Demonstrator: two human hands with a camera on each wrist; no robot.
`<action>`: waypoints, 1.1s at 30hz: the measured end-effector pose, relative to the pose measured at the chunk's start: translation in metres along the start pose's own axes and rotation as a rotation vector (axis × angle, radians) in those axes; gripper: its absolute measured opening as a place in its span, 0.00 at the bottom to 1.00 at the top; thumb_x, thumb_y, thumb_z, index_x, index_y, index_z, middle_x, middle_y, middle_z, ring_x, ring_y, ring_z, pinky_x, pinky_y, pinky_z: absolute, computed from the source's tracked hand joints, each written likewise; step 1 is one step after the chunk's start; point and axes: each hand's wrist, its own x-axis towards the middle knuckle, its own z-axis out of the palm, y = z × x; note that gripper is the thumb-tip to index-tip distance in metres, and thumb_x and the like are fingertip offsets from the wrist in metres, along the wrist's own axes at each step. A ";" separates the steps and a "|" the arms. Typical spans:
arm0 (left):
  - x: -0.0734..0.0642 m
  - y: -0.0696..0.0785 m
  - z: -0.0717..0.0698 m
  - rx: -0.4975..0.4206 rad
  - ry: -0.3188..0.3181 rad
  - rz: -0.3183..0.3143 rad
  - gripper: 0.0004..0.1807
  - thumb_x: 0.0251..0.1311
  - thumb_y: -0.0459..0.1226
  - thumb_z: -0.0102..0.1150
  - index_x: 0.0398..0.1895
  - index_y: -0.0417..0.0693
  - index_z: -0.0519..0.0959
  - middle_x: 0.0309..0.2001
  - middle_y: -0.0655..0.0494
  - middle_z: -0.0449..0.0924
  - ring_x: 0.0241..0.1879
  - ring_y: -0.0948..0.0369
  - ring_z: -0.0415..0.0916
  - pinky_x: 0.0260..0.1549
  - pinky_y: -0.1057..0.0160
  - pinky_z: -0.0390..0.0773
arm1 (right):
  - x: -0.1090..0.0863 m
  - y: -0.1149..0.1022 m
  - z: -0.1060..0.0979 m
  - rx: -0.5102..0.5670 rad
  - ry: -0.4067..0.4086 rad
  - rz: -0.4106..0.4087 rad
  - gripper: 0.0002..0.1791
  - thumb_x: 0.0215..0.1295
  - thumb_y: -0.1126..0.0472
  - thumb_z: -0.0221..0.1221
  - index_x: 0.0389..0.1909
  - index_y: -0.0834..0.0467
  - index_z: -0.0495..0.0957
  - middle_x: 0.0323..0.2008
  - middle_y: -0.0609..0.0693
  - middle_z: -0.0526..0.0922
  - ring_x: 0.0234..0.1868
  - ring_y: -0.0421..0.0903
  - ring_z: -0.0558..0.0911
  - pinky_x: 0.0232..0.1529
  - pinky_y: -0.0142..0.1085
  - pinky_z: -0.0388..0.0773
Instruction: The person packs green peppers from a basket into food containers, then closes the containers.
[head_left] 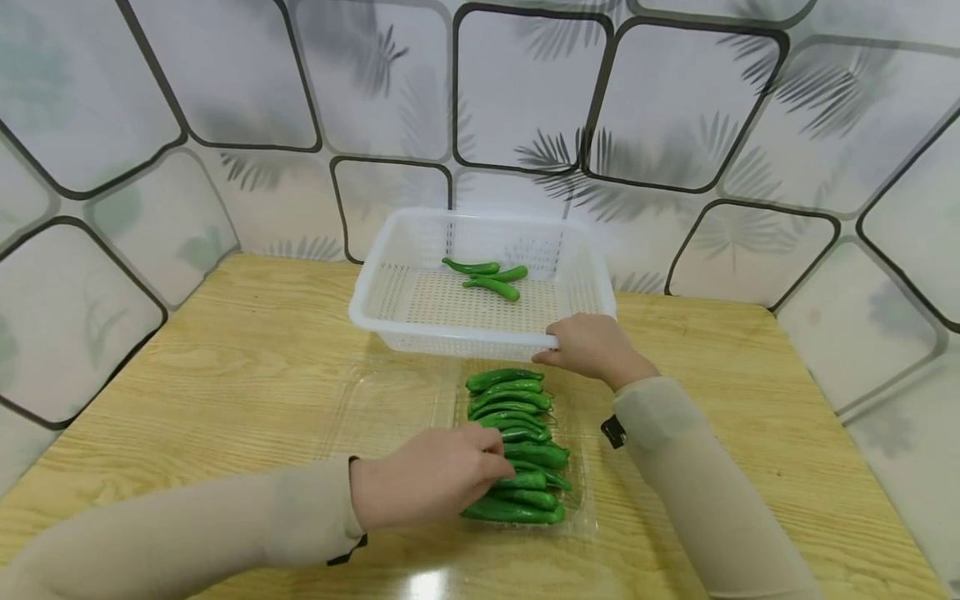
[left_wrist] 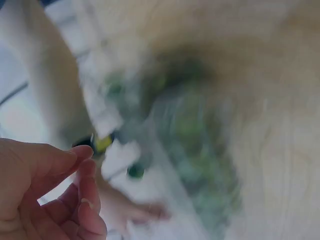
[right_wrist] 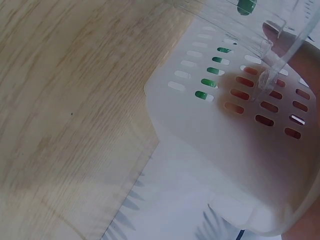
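My right hand (head_left: pixel 594 347) grips the white plastic basket (head_left: pixel 457 337) by its front right rim. In the right wrist view, reddish fingers (right_wrist: pixel 245 94) show through the slots of the basket wall. My left hand (head_left: pixel 431 475) is over a row of green peppers (head_left: pixel 517 508), covering the ends of some. Its fingers are curled, and in the left wrist view thumb and forefinger (left_wrist: pixel 82 160) meet with nothing seen between them. The row lies in the right half of a clear hinged plastic box (head_left: pixel 581 508). Three green peppers (head_left: pixel 495 287) lie inside the basket.
The box's clear lid half (head_left: pixel 405 408) lies flat on the wooden table (head_left: pixel 240 367), to the left of the peppers. Behind the basket rises a patterned backdrop (head_left: pixel 525 92), which also closes in both sides. The left wrist view is blurred beyond the hand.
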 end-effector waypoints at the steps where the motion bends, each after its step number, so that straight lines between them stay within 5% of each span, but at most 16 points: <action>1: 0.000 -0.002 -0.004 0.003 0.028 -0.011 0.08 0.60 0.33 0.59 0.41 0.51 0.84 0.34 0.60 0.75 0.33 0.68 0.73 0.31 0.78 0.72 | 0.000 0.000 -0.001 0.001 0.004 -0.002 0.22 0.59 0.39 0.58 0.18 0.51 0.69 0.15 0.44 0.70 0.16 0.42 0.69 0.17 0.36 0.64; 4: -0.001 -0.008 -0.013 -0.013 0.061 -0.057 0.05 0.59 0.33 0.60 0.36 0.49 0.84 0.31 0.60 0.75 0.31 0.67 0.73 0.30 0.76 0.72 | 0.000 0.001 -0.003 0.007 0.005 -0.001 0.22 0.59 0.39 0.58 0.18 0.51 0.69 0.15 0.44 0.70 0.16 0.42 0.69 0.17 0.36 0.64; 12: -0.003 -0.009 -0.014 -0.060 -0.089 -0.056 0.04 0.59 0.39 0.61 0.27 0.54 0.81 0.25 0.66 0.73 0.25 0.73 0.70 0.25 0.77 0.69 | 0.000 0.003 -0.006 -0.004 -0.009 0.008 0.22 0.59 0.38 0.57 0.18 0.50 0.70 0.16 0.44 0.71 0.18 0.42 0.71 0.18 0.37 0.66; 18: 0.008 -0.020 -0.030 -0.100 0.074 -0.136 0.07 0.63 0.37 0.56 0.27 0.51 0.80 0.25 0.64 0.73 0.22 0.71 0.67 0.23 0.73 0.69 | -0.001 0.004 -0.006 0.005 -0.008 0.005 0.21 0.59 0.39 0.58 0.19 0.50 0.71 0.16 0.44 0.72 0.17 0.42 0.71 0.18 0.37 0.66; 26: 0.041 -0.073 -0.054 -0.066 0.256 -0.371 0.11 0.65 0.36 0.50 0.27 0.49 0.80 0.22 0.62 0.73 0.21 0.66 0.65 0.22 0.67 0.67 | -0.002 0.004 -0.008 0.023 -0.019 0.020 0.20 0.59 0.40 0.59 0.19 0.51 0.72 0.16 0.44 0.72 0.17 0.42 0.70 0.18 0.37 0.65; 33: 0.060 -0.116 -0.047 -0.125 0.185 -0.536 0.12 0.67 0.35 0.47 0.29 0.47 0.80 0.31 0.55 0.78 0.29 0.60 0.71 0.29 0.62 0.69 | 0.000 0.000 -0.003 0.043 -0.046 0.016 0.20 0.59 0.39 0.57 0.20 0.50 0.72 0.18 0.43 0.73 0.19 0.41 0.72 0.20 0.37 0.67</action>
